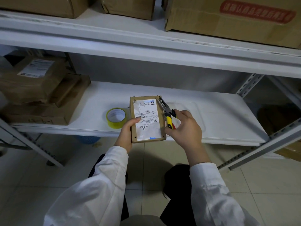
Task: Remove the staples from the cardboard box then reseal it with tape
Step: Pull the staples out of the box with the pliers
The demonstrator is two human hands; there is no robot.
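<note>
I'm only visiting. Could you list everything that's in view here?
shelf rack: one, white, two levels showing
large boxes: three, brown, upper level
stacked parcels: several, brown, lower level, left end
small cardboard box: one, brown with white label, lower level's front edge
pliers: one, yellow-black handles, nose at that box's far right corner
tape roll: one, yellowish, left of that box
clear tray: one, transparent, right of that box
basket: one, blue, floor under the rack
left hand: one, holds the small cardboard box
right hand: one, grips the pliers
sleeves: two, white
</note>
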